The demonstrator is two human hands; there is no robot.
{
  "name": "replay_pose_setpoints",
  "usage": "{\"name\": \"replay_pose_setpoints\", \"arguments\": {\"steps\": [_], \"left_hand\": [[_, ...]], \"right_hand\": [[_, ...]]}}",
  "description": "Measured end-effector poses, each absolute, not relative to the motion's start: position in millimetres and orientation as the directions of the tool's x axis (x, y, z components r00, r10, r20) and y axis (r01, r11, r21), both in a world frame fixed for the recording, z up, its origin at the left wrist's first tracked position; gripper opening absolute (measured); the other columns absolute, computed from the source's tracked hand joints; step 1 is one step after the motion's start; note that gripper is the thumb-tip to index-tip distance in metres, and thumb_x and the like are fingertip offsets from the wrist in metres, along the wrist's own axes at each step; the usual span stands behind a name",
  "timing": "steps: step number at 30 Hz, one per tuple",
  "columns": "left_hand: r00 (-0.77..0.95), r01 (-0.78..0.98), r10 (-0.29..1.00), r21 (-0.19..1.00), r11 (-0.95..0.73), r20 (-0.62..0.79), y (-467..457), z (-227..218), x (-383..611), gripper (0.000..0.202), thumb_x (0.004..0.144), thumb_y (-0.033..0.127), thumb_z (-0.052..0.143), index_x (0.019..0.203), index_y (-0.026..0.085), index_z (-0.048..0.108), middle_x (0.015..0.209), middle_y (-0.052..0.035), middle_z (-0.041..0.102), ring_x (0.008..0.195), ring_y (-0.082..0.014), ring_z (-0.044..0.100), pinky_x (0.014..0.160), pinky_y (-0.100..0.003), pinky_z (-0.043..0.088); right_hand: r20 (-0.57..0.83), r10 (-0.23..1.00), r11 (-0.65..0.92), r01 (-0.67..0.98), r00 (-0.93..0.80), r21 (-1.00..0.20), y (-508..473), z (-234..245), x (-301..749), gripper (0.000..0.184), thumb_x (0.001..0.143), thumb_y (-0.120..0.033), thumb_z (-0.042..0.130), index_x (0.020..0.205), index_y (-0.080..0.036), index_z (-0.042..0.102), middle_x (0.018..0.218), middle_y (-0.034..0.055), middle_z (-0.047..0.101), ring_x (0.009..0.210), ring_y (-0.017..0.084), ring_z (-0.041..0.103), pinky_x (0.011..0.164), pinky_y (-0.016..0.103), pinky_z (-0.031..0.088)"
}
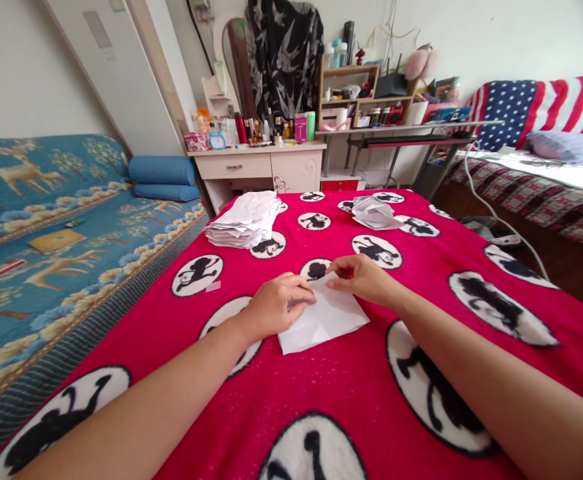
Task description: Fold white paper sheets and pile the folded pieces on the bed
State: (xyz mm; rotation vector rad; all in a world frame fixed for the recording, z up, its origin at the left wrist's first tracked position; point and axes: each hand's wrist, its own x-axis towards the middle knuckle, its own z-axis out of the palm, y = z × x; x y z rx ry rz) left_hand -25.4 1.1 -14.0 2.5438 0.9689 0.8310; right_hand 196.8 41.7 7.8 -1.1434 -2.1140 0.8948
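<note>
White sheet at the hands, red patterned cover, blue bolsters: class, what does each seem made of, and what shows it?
White sheet: matte paper, by its creases and crisp straight edges.
Red cover: probably plush fleece, soft and matte, its black figures fuzzy-edged.
Blue bolsters: apparently fabric, plain and dull, softly rounded; fibre unclear.

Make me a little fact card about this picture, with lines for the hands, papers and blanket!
Left hand: touching the paper's left side
Right hand: at its far right edge
White paper: flat on the blanket
Taller paper stack: farther back, left
Smaller paper pile: farther back, right
Red blanket: white ovals, black figures
</note>
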Motion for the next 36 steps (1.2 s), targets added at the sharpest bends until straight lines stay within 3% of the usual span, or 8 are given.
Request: {"name": "replay_pose_setpoints", "arguments": {"steps": [5, 8, 12, 16, 20, 23, 30, 36], "left_hand": [[0.52, 0.5, 0.743, 0.554, -0.665, 0.422, 2, -15, -26, 0.017, 0.079, 0.015, 0.06, 0.092, 0.019, 0.071, 0.093, -0.0065, 0.067, 0.083, -0.0167, 0.061, 0.077, -0.028, 0.048], [0.492, 0.508, 0.765, 0.577, -0.639, 0.415, 1, -14, -26, 0.034, 0.075, 0.012, 0.061, 0.108, 0.02, 0.066, 0.105, -0.007, 0.063, 0.078, -0.0142, 0.061, 0.071, -0.025, 0.049], [0.561, 0.541, 0.729, 0.493, -0.681, 0.392, 1, -15, -27, 0.039, 0.076, 0.007, 0.053, 0.108, 0.023, 0.069, 0.111, -0.0068, 0.063, 0.099, -0.0194, 0.06, 0.089, -0.031, 0.048], [0.579, 0.546, 0.714, 0.463, -0.698, 0.394, 4, -18, -27, 0.037, 0.076, 0.004, 0.049, 0.099, 0.022, 0.072, 0.109, -0.0065, 0.064, 0.102, -0.0196, 0.06, 0.094, -0.032, 0.047], [0.581, 0.532, 0.693, 0.446, -0.72, 0.426, 5, -20, -27, 0.038, 0.076, 0.002, 0.049, 0.098, 0.022, 0.073, 0.109, -0.0054, 0.065, 0.101, -0.0184, 0.061, 0.093, -0.032, 0.048], [0.576, 0.529, 0.685, 0.435, -0.729, 0.446, 4, -21, -28, 0.035, 0.077, 0.003, 0.05, 0.096, 0.021, 0.072, 0.108, -0.005, 0.065, 0.1, -0.0176, 0.061, 0.092, -0.031, 0.048], [0.483, 0.59, 0.713, 0.413, -0.694, 0.509, 3, -18, -27, 0.03, 0.077, 0.011, 0.059, 0.103, 0.024, 0.069, 0.112, -0.0051, 0.062, 0.106, -0.0198, 0.058, 0.096, -0.034, 0.046], [0.164, 0.663, 0.874, 0.606, -0.441, 0.457, 9, -20, -30, 0.067, 0.07, 0.026, 0.072, 0.132, 0.018, 0.047, 0.122, -0.0106, 0.059, 0.101, -0.0213, 0.061, 0.093, -0.038, 0.049]], "right_hand": [[0.051, 0.782, 0.406, 0.446, -0.621, -0.798, 35, 23, 198, 0.019, 0.071, -0.032, 0.067, 0.078, -0.015, 0.071, 0.065, -0.0001, 0.063, 0.058, 0.012, 0.051, 0.054, 0.023, 0.036], [-0.003, 0.721, 0.446, 0.468, -0.693, -0.763, 30, 27, 196, 0.022, 0.072, -0.034, 0.067, 0.085, -0.016, 0.073, 0.069, 0.0004, 0.065, 0.06, 0.012, 0.052, 0.053, 0.023, 0.036], [-0.016, 0.681, 0.49, 0.472, -0.732, -0.733, 29, 21, 192, 0.022, 0.078, -0.035, 0.061, 0.08, -0.017, 0.075, 0.072, 0.0009, 0.067, 0.064, 0.014, 0.056, 0.056, 0.023, 0.038], [0.06, 0.815, 0.467, 0.593, -0.576, -0.656, 31, 7, 186, 0.01, 0.07, -0.022, 0.066, 0.076, -0.016, 0.071, 0.07, 0.0009, 0.066, 0.061, 0.012, 0.054, 0.054, 0.022, 0.037], [0.097, 0.878, 0.441, 0.714, -0.468, -0.544, 29, 0, 181, 0.029, 0.063, -0.023, 0.073, 0.091, -0.02, 0.07, 0.076, 0.0003, 0.066, 0.061, 0.011, 0.053, 0.053, 0.021, 0.035], [0.044, 0.878, 0.42, 0.725, -0.476, -0.546, 28, 0, 180, 0.031, 0.064, -0.026, 0.072, 0.095, -0.021, 0.069, 0.075, -0.0005, 0.066, 0.062, 0.011, 0.054, 0.053, 0.021, 0.034], [0.021, 0.892, 0.391, 0.748, -0.452, -0.537, 24, 6, 176, 0.007, 0.065, -0.019, 0.067, 0.069, -0.017, 0.062, 0.065, -0.0007, 0.062, 0.059, 0.011, 0.054, 0.052, 0.022, 0.034], [-0.235, 0.921, 0.011, 0.622, -0.311, -0.783, 20, 13, 172, 0.01, 0.077, -0.023, 0.056, 0.068, -0.018, 0.053, 0.047, -0.0046, 0.049, 0.041, 0.011, 0.049, 0.043, 0.022, 0.039]]}}
